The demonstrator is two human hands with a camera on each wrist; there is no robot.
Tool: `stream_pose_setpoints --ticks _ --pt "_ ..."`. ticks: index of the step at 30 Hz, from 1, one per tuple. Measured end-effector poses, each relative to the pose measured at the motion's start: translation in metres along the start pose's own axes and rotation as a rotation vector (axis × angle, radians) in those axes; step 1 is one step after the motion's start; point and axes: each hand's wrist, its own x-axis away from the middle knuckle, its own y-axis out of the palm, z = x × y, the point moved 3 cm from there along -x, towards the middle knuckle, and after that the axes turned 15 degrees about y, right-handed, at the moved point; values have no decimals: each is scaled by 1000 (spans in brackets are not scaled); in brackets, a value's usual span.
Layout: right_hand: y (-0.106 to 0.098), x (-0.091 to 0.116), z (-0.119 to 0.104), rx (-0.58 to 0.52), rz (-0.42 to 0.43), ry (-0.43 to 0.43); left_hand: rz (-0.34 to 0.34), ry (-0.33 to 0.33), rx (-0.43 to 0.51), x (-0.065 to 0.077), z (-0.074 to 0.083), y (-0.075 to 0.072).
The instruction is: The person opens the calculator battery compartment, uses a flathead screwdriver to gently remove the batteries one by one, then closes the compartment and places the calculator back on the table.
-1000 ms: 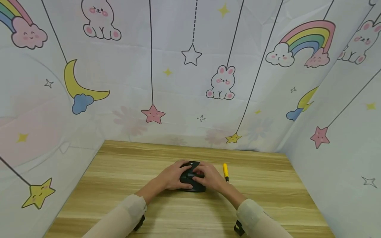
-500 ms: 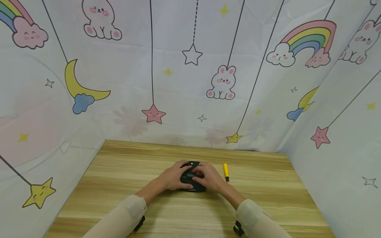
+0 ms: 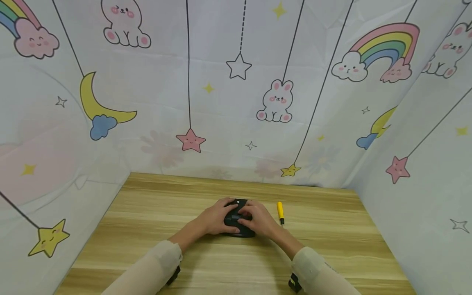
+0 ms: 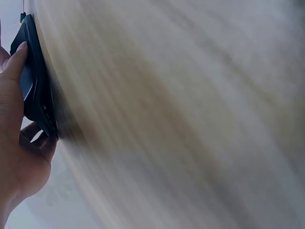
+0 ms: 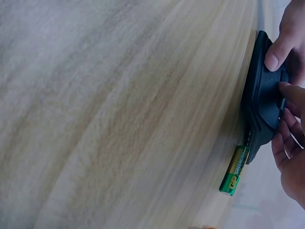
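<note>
A flat black plastic device [image 3: 241, 232] with a curved edge lies on the table between both hands. My left hand [image 3: 215, 218] grips it from the left, thumb on the near part and fingers over the far side. From the right, my right hand [image 3: 259, 219] bends its thumb and fingers around a small dark rectangular piece [image 3: 236, 217] on the device's upper face. Whether that piece is loose or attached, I cannot tell. In the right wrist view, a green and gold GP battery [image 5: 234, 171] lies beside the device's end; the right hand hides it in the head view.
A yellow-handled screwdriver [image 3: 280, 210] with a black collar lies to the right of the right hand. The wood-grain table [image 3: 236, 262] meets a white cartoon-printed cloth [image 3: 221, 110] at its back and sides.
</note>
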Motion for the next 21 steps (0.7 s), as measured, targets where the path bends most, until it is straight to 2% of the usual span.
stream_pose_setpoints --ticks 21 --pt "3 1 2 5 -20 2 -1 -7 14 -1 2 -1"
